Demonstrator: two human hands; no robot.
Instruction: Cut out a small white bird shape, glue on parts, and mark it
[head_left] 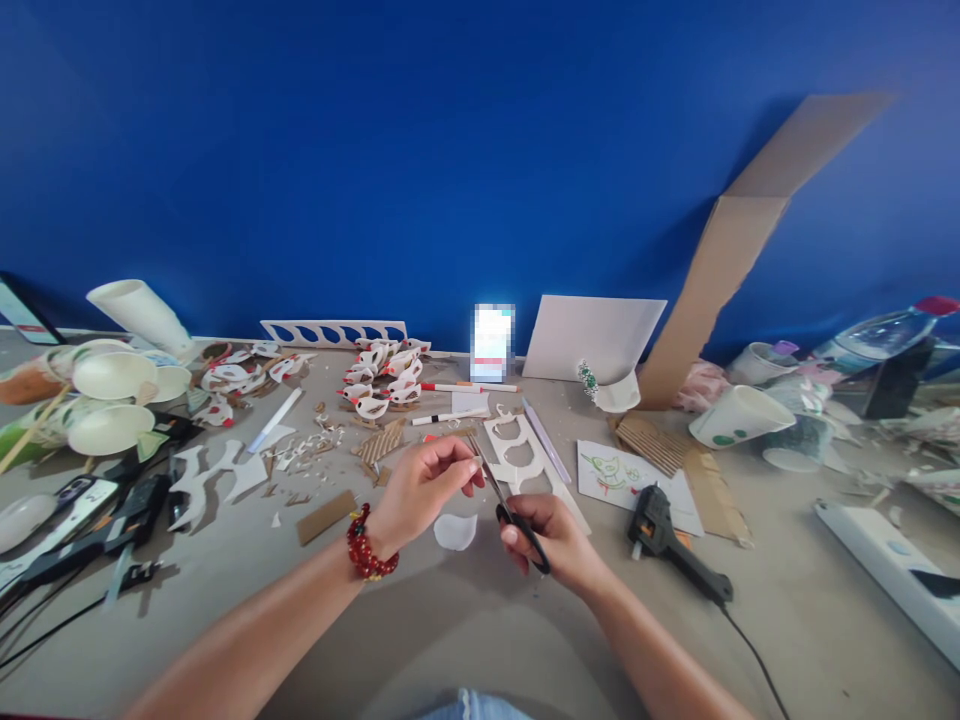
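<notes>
My right hand [551, 540] is wrapped round the black handles of a pair of scissors [537, 545], whose blades point up and left toward my left fingertips. My left hand [427, 485] has its fingers pinched together close to the blade tips; what it holds is too small to make out. A red bead bracelet [367, 548] circles my left wrist. Below and between the hands lies a small white paper piece [455, 532]. Just behind the scissors is a white sheet with cut-out holes [551, 478].
A black glue gun [667, 535] lies at right by a drawing [619, 472]. White-and-red paper birds [371, 405], paper scraps [307, 440] and markers [450, 416] lie behind and left. A phone [492, 343] stands against the blue wall. Paper cups [112, 430] sit far left.
</notes>
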